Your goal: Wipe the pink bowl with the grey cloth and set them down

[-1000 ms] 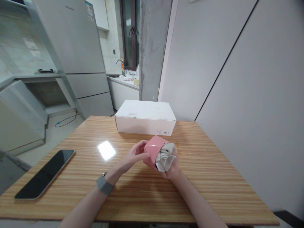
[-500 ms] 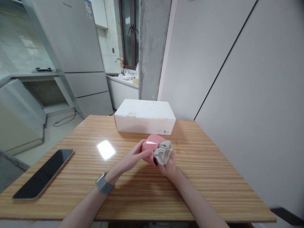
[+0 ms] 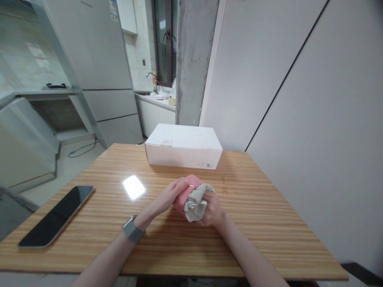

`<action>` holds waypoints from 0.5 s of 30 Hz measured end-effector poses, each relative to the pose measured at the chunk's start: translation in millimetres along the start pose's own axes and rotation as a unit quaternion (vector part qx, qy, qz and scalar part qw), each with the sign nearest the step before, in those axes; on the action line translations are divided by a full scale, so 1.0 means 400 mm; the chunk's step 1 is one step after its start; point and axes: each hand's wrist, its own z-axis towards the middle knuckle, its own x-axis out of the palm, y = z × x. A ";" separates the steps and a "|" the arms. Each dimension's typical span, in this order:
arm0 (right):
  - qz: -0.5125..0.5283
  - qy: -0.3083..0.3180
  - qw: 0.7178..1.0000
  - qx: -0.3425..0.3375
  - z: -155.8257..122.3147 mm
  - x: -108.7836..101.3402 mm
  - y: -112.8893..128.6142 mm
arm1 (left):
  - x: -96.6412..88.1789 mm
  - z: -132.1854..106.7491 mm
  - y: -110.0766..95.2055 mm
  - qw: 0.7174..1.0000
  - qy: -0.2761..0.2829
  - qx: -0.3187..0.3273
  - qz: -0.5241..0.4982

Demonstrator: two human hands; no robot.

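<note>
Above the wooden table (image 3: pixel 269 223), my left hand (image 3: pixel 171 194) is closed around the left side of a glossy pink object (image 3: pixel 192 181) with angled sides, whose exact kind I cannot make out. My right hand (image 3: pixel 213 208) grips a crumpled light grey cloth (image 3: pixel 196 203) and presses it against the side of the pink object that faces me. The cloth covers much of that side. Some fingers of the right hand lie over the cloth, and others are hidden beneath it.
A white closed box (image 3: pixel 184 145) stands just beyond my hands. At the left of the table lies a large dark-screened phone or tablet (image 3: pixel 56 217). A pale wall (image 3: pixel 314 139) runs along the right, and a fridge (image 3: pixel 95 52) stands behind at the left.
The pink object has tipped and come slightly down and left. My right hand has shifted the cloth left and lower across its near side, with fingers now over the cloth.
</note>
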 end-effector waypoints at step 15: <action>0.213 -0.095 0.847 0.478 -0.006 0.026 0.007 | 0.026 0.001 0.031 0.998 -0.013 0.010 0.062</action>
